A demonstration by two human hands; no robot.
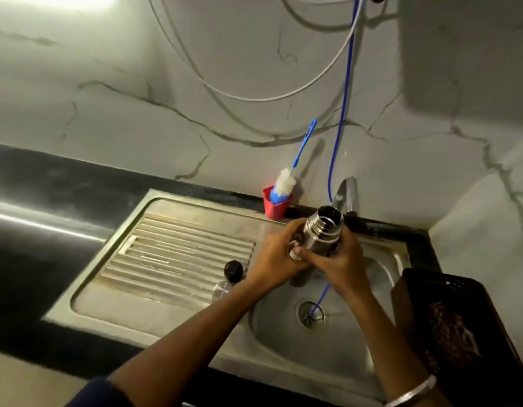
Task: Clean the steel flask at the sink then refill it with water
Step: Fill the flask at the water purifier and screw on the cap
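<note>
The steel flask (323, 229) is held over the sink basin (286, 327), tilted with its open threaded mouth pointing up and away, just below the tap (347, 195). My right hand (341, 259) grips the flask's body from the right. My left hand (279, 254) wraps around its lower part from the left, with something small and pale under its fingers. No water is seen running. The flask's black cap (233, 270) and a clear inner lid (222, 289) lie on the drainboard.
A red cup (276, 205) holding a blue-handled bottle brush (285, 183) stands at the sink's back edge. A blue tube (341, 127) hangs down the wall into the drain (311, 314). A black crate (460, 327) sits at the right. The ribbed drainboard (172, 254) lies left.
</note>
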